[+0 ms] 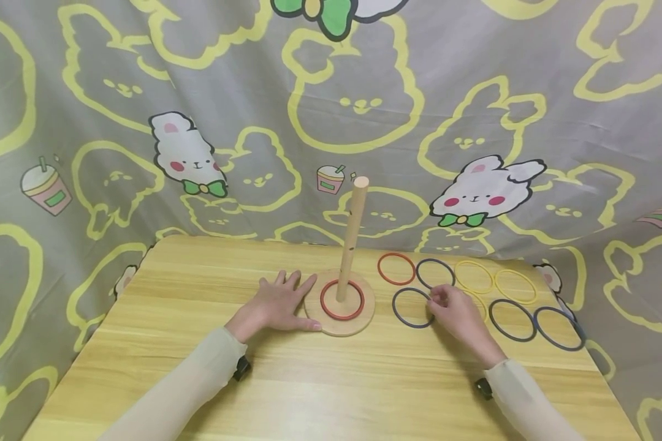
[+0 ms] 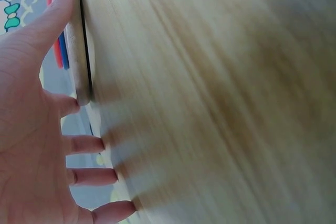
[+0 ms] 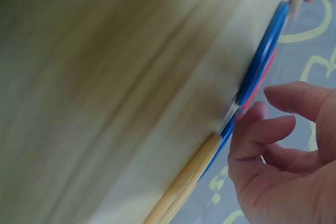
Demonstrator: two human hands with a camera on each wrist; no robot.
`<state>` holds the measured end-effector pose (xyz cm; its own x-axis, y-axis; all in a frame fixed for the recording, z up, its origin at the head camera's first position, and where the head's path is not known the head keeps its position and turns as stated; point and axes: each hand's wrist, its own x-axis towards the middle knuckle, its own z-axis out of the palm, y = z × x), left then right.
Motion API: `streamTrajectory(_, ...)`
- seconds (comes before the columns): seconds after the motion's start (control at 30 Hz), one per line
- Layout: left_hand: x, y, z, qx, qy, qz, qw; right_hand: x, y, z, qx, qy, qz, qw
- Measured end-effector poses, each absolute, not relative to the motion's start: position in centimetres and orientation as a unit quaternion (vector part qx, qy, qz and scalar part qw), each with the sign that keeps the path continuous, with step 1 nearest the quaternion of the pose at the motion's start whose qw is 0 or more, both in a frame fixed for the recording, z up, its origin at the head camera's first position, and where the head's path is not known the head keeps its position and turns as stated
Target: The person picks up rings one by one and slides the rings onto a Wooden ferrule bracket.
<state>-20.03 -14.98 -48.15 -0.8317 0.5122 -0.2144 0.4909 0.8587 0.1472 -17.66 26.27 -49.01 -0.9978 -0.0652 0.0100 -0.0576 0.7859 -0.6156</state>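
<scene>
A round wooden base (image 1: pixel 312 309) carries an upright wooden peg (image 1: pixel 353 233). Around the peg's foot lies a red ring (image 1: pixel 343 318), with a blue ring's edge (image 2: pixel 64 51) beneath it in the left wrist view. My left hand (image 1: pixel 281 303), fingers spread, rests at the base's left side, its thumb along the near edge. To the right, my right hand (image 1: pixel 456 311) hovers at the right rim of a blue ring (image 1: pixel 394 305) on the table. Its fingers are bent, and a gap shows between thumb and fingertips in the right wrist view. It partly covers a yellow ring (image 1: pixel 484 309).
Behind the right hand lie another red ring (image 1: pixel 379 269), a blue ring (image 1: pixel 434 260) and two yellow rings, one a far yellow ring (image 1: pixel 513 271). Two more blue rings lie right, the outer blue ring (image 1: pixel 563 348) near the table's edge. A patterned curtain (image 1: pixel 243 92) hangs behind the table.
</scene>
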Motion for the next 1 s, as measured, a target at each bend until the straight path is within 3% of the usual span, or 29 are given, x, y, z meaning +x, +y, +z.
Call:
streamTrajectory(0.57,-20.1,-14.9,-48.5,0.252,0.957,0.028,0.137,-17.7,26.3,-48.8,-0.059,0.964,-0.257,0.019)
streamTrajectory(1.0,-20.0,-14.9,-48.0,0.252,0.957,0.048,0.133,-16.5,26.0,-48.9,-0.103,0.928,-0.357,-0.009)
